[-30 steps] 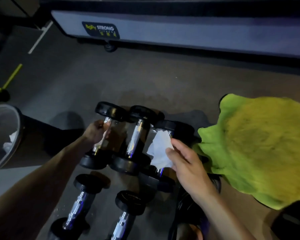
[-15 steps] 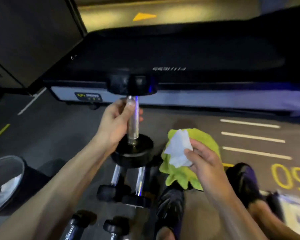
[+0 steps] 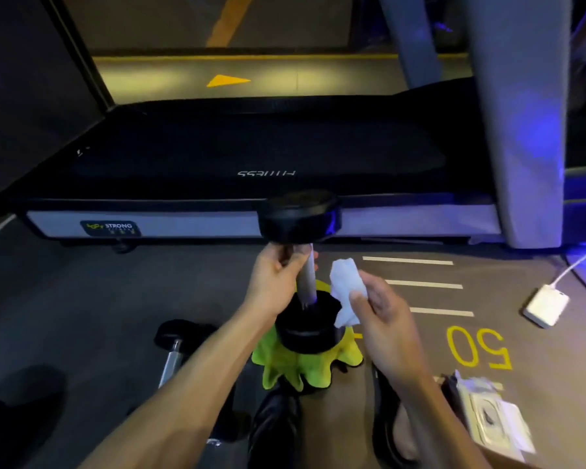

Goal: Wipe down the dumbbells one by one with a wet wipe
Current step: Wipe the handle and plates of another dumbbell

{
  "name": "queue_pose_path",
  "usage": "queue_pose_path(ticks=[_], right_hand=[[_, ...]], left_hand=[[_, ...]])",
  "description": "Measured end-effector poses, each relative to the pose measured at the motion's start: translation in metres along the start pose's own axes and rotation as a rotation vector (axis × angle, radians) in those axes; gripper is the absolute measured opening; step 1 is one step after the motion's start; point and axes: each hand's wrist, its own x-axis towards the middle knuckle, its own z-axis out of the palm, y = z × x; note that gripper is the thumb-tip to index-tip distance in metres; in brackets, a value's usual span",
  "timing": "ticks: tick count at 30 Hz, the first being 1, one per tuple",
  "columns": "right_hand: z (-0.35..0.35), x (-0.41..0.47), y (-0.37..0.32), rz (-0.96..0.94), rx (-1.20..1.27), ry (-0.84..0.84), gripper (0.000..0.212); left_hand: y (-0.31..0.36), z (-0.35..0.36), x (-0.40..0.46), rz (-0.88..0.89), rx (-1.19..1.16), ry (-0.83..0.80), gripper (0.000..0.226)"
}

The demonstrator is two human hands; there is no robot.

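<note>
White and crumpled, the wet wipe [image 3: 347, 292] is pinched in the right hand [image 3: 384, 319], right next to the dumbbell [image 3: 305, 275]. The left hand [image 3: 276, 277] grips the shiny bar near the top. The dumbbell stands straight up over the green cloth [image 3: 305, 367]. Best to hold it steady and rub the bar up and down.

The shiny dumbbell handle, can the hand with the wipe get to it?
Probably yes. The right hand holds the wet wipe right beside the handle, nothing between them. The left hand grips only its top, leaving the lower part bare.
</note>
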Motion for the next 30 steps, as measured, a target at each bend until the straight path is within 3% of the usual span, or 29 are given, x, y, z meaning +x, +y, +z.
queue_pose_path(ticks=[9,18,21,24,26,28,30], right_hand=[[0.029,0.008,0.018,-0.165,-0.495,-0.047,0.031],[0.036,-0.002,0.026,-0.160,-0.588,-0.023,0.039],[0.035,-0.004,0.022,-0.156,-0.593,-0.040,0.047],[0.038,-0.005,0.022,-0.153,-0.623,-0.047,0.050],[0.037,-0.006,0.021,-0.149,-0.609,-0.024,0.042],[0.036,-0.008,0.021,-0.158,-0.590,-0.007,0.034],[0.033,-0.006,0.026,-0.131,-0.593,0.005,0.030]], left_hand=[[-0.006,-0.015,0.019,-0.068,0.032,-0.054,0.008],[0.010,-0.039,0.022,-0.098,0.301,-0.102,0.018],[0.019,-0.046,0.023,-0.089,0.455,-0.058,0.048],[0.036,-0.051,0.027,0.076,0.548,-0.013,0.081],[0.051,-0.053,0.036,0.353,0.771,-0.166,0.099],[0.065,-0.047,0.047,0.531,0.970,-0.285,0.084],[0.071,-0.040,0.050,0.545,1.060,-0.257,0.075]])
